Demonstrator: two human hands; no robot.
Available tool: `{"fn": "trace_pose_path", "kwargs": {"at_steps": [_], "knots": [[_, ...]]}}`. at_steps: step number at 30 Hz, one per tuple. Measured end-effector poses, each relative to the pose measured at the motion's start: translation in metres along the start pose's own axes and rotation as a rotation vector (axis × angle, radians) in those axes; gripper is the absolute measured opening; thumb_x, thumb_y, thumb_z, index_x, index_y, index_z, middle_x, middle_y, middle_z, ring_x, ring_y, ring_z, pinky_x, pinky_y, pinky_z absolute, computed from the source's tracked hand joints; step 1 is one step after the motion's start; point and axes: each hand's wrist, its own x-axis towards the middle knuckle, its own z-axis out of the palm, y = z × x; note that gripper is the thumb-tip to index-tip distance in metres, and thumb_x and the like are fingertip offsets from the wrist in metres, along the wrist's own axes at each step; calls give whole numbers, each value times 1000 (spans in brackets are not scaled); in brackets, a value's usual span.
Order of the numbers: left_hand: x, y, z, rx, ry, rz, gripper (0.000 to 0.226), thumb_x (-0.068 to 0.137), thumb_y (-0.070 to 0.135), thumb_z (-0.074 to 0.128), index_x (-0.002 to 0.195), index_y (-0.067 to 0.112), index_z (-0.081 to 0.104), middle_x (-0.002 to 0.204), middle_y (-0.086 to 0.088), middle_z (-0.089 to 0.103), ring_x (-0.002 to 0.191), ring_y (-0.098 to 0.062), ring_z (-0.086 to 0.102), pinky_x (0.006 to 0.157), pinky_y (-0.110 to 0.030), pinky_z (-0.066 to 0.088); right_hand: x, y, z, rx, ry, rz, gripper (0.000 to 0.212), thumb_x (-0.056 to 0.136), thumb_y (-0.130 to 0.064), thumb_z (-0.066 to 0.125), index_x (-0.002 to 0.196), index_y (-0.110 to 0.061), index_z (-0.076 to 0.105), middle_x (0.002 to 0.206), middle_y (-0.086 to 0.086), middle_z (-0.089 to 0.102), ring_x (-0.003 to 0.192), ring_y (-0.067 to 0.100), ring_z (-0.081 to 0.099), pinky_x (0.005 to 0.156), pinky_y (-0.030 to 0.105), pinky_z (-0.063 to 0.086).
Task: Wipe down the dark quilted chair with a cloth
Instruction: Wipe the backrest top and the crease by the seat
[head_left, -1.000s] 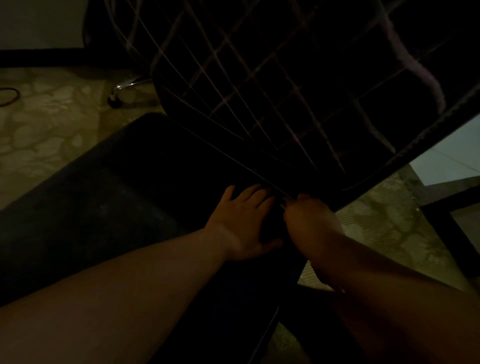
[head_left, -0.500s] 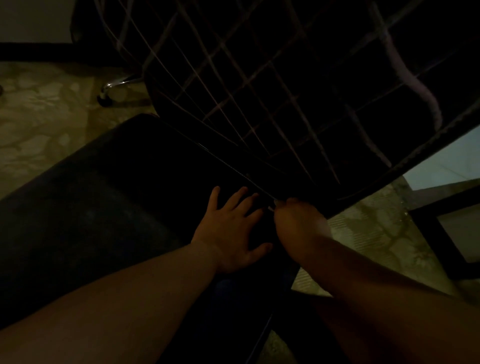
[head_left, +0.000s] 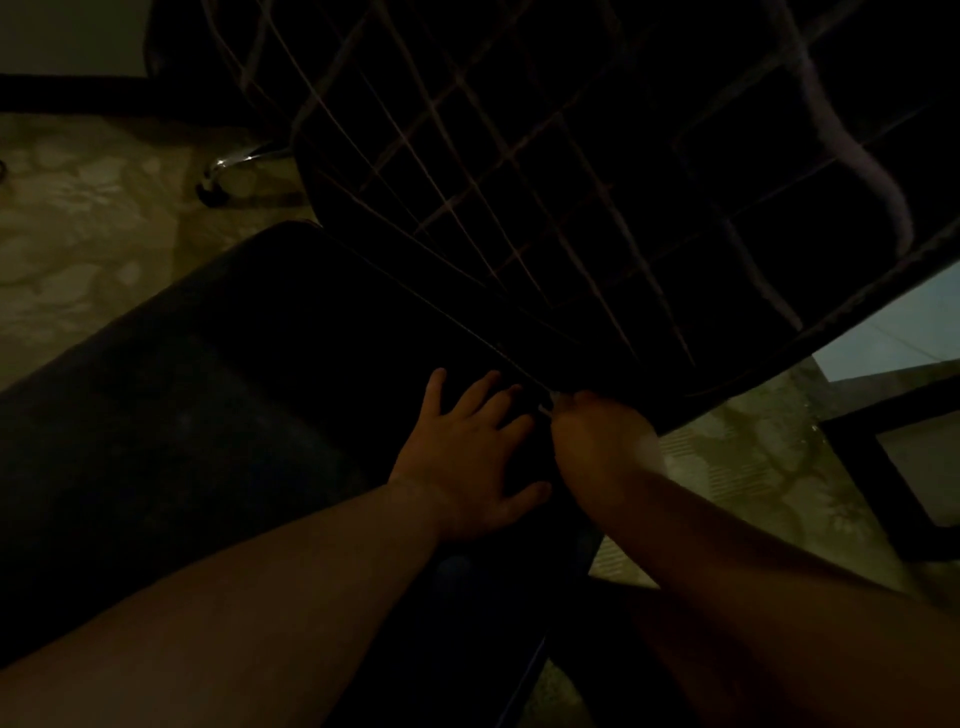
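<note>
Resting flat on chair seat (head_left: 171, 415): left hand (head_left: 467, 462); right hand (head_left: 602, 441) fisted alongside (cloth unseen).

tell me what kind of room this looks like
Probably a dim home or office room: a dark quilted chair on a wheeled metal base, standing on a pale patterned tile floor.

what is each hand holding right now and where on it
The left hand lies flat with fingers spread on the dark seat, gripping nothing. The right hand is curled at the quilted backrest's lower edge; what it grips cannot be told.
</note>
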Motion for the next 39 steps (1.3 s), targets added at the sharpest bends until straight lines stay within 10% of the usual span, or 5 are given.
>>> {"fn": "trace_pose_path", "kwargs": {"at_steps": [8, 15, 21, 30, 39], "knots": [[-1, 2, -3, 7, -24, -4, 85, 89, 84, 19, 156, 32, 29, 169, -1, 15, 157, -25, -2, 116, -68, -15, -6, 9, -15, -27, -122, -71, 24, 102, -9, 42, 106, -15, 65, 110, 5, 66, 100, 23, 66, 75, 30, 48], [2, 1, 0, 12, 12, -20, 88, 90, 83, 21, 158, 28, 26, 168, -1, 19, 158, -25, 2, 117, -69, -12, 7, -4, -9, 4, 30, -53, 29, 104, -12, 39, 129, -16, 54, 121, 6, 61, 106, 23, 65, 78, 30, 50], [-1, 4, -5, 6, -28, -16, 89, 91, 81, 22, 157, 22, 27, 169, -3, 16, 158, -25, -2, 117, -69, -13, 0, 2, -21, -48, -121, -44, 26, 102, -9, 41, 100, -14, 66, 107, 5, 67, 98, 23, 66, 73, 30, 48], [4, 1, -3, 0, 6, -40, 90, 90, 81, 23, 157, 22, 25, 168, -1, 18, 158, -25, 1, 118, -69, -11, 11, -3, -5, 39, 36, 17, 33, 105, -18, 38, 137, -19, 47, 131, 8, 53, 116, 24, 58, 82, 35, 52], [2, 1, -4, -29, -1, -23, 88, 91, 80, 26, 159, 23, 23, 169, -1, 16, 158, -23, -2, 117, -67, -15, 6, -7, -6, 20, 62, 0, 31, 104, -15, 40, 134, -17, 50, 127, 10, 54, 109, 23, 61, 85, 29, 50]]}}
